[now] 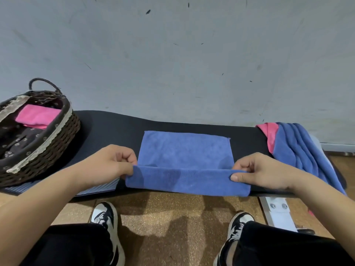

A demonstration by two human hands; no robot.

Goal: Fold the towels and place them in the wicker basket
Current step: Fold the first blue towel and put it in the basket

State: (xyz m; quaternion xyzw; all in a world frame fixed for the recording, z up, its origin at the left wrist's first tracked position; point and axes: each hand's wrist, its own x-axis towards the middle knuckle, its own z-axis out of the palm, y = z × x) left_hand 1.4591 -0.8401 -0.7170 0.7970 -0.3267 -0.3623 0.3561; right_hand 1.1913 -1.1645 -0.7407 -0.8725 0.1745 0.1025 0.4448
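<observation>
Towel (184,150), blue, flat on bench (115,131), near edge raised. Left hand (113,162) and right hand (257,169) each pinching one near corner. Judged light, limp, grippy; hold corners, keep edge taut. Wicker basket (57,139) at left.

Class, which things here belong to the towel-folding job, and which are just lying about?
Job: blue towel, left hand, right hand, wicker basket, folded pink towel, waiting towel pile.
Lying about: black mat, white bracket, shoes.

Head cam, looks fwd/down, close over mat (107,123).
</observation>
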